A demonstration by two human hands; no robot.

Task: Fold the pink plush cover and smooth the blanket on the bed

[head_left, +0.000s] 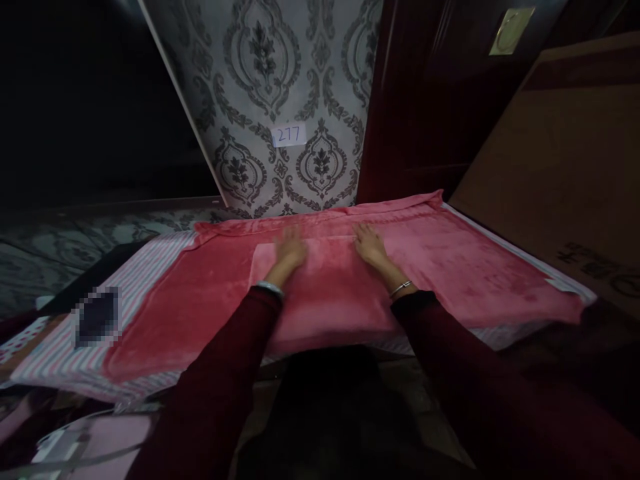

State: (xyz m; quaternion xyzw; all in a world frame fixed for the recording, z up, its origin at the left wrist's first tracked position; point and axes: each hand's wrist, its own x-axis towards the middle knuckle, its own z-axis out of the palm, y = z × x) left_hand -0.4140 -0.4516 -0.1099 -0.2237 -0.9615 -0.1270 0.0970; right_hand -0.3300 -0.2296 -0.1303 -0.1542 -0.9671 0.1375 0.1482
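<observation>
A pink plush blanket (200,300) lies spread over a striped cloth (155,267), with its far edge turned over in a narrow fold. My left hand (291,250) is blurred, palm down on the blanket left of the middle, fingers stretched away from me. To its right, my right hand (370,245) lies flat on the same blanket with its fingers spread. Neither hand has anything in its grip. Between the hands and the near edge, the plush surface bulges a little. A bracelet shows on each wrist.
A large dark screen (100,107) stands at the left and a big cardboard box (560,147) at the right. Behind is a patterned wall (320,60) with a paper label (289,135). A pixelated dark object (97,317) rests on the striped cloth.
</observation>
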